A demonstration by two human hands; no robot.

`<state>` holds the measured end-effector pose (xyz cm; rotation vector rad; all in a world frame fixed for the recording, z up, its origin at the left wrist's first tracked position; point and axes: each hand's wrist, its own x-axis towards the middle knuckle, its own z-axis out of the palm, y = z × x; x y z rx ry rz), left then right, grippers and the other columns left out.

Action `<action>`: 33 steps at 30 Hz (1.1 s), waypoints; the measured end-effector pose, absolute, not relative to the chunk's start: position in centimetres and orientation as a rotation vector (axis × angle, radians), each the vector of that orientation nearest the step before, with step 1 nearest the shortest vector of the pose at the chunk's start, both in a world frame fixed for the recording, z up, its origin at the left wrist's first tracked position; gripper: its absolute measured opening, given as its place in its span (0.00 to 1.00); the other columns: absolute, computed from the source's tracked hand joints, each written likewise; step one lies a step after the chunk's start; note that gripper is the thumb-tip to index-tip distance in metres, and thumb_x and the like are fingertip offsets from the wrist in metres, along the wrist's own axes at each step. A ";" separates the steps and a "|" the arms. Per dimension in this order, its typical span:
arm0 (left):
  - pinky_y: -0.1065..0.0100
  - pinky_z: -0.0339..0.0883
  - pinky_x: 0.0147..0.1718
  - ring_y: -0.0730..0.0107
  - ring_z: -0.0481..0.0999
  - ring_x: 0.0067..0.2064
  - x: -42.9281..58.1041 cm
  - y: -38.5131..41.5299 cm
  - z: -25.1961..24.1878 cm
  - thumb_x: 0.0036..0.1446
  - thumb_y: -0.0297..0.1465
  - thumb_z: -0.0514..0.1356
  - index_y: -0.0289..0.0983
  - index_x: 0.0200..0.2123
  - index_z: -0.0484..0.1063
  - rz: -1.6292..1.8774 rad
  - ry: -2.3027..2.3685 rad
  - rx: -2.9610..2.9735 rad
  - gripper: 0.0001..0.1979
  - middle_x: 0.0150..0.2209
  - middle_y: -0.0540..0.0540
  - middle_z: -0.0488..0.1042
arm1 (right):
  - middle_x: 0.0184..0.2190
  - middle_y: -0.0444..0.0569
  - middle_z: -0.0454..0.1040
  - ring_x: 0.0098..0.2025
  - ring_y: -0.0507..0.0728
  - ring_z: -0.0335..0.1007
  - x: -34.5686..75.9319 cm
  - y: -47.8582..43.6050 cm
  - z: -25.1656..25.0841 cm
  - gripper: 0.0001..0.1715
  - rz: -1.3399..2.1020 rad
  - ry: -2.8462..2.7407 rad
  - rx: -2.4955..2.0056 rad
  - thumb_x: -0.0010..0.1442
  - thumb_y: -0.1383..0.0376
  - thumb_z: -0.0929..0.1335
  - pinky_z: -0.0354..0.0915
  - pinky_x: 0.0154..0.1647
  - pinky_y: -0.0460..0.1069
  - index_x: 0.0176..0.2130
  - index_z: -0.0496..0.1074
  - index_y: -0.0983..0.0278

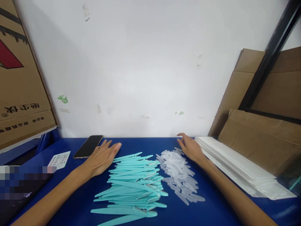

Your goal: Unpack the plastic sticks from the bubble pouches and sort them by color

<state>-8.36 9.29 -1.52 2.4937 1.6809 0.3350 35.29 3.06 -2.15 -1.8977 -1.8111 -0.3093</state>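
Observation:
A pile of teal eyebrow razors [134, 182], with slim handles and thin metal blades, lies across the middle of the blue table [77, 201]. Just right of it is a heap of translucent white blade caps [177, 172]. My left hand [103, 158] rests on the table at the upper left of the razors, fingers spread and holding nothing. Its fingertips are close beside a dark smartphone [89, 146]. Beyond the caps, at their upper right, my right hand [191, 149] lies with its fingers apart and slightly bent, nothing in them.
White flat packets [235, 166] are stacked along the right side, before folded cardboard [258, 138]. At left lie a printed card [60, 159] and a dark device [21, 194], partly pixelated. A large carton [21, 78] stands far left. A white wall [145, 69] closes the back.

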 end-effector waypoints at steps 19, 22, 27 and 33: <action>0.35 0.48 0.67 0.45 0.51 0.74 -8.4 8.5 0.1 0.71 0.52 0.35 0.48 0.72 0.56 0.122 1.653 2.436 0.34 0.70 0.42 0.61 | 0.34 0.48 0.74 0.25 0.53 0.67 31.1 1.1 0.1 0.12 -0.493 -1.929 -1.602 0.73 0.57 0.58 0.53 0.28 0.50 0.40 0.64 0.60; 0.32 0.43 0.67 0.39 0.44 0.74 -8.2 8.5 -0.2 0.70 0.55 0.33 0.47 0.72 0.56 0.122 1.720 2.403 0.36 0.71 0.38 0.58 | 0.32 0.45 0.73 0.24 0.53 0.67 31.9 1.4 -0.1 0.08 -0.447 -1.878 -1.621 0.71 0.60 0.60 0.56 0.28 0.49 0.39 0.63 0.59; 0.33 0.33 0.69 0.43 0.26 0.74 -7.8 8.1 -0.3 0.68 0.59 0.32 0.45 0.73 0.51 0.172 1.776 2.393 0.40 0.75 0.38 0.42 | 0.43 0.51 0.71 0.26 0.53 0.70 32.9 2.0 -0.5 0.08 -0.453 -1.776 -1.622 0.69 0.60 0.61 0.57 0.25 0.48 0.45 0.64 0.60; 0.32 0.35 0.68 0.37 0.25 0.73 -7.4 7.7 0.2 0.68 0.59 0.38 0.38 0.73 0.50 0.285 1.827 2.423 0.42 0.75 0.37 0.33 | 0.51 0.58 0.59 0.34 0.56 0.71 32.9 2.0 -0.4 0.13 -0.535 -1.568 -1.637 0.70 0.61 0.59 0.60 0.25 0.48 0.51 0.66 0.60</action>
